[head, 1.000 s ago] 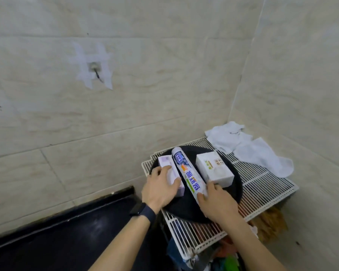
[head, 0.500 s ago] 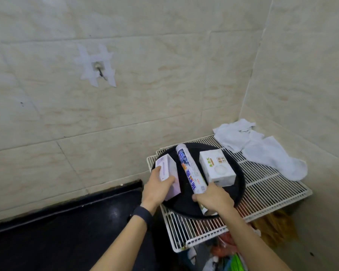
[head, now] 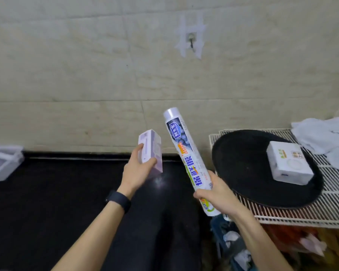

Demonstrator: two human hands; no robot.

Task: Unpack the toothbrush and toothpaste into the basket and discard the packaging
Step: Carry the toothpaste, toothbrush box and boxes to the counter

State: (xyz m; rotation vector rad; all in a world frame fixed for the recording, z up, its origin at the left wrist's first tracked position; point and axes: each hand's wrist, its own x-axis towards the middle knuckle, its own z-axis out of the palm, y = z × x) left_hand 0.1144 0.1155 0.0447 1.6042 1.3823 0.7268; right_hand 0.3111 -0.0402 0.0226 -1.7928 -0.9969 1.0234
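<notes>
Above a black worktop [head: 67, 202] backed by beige wall tiles [head: 86, 65], a lilac box [head: 151, 151] was gripped by curled fingers of the left hand [head: 138, 173], a printed tube [head: 188, 159] by those of the right hand [head: 216, 192].

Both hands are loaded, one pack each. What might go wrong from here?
1. The right hand grips the long tube only near its bottom end, with most of its length tilted upward. It may lever out of the grip.
2. The left hand holds the purple box, so no hand is free to open either pack. Fumbling could drop one onto the dark surface below.
</notes>
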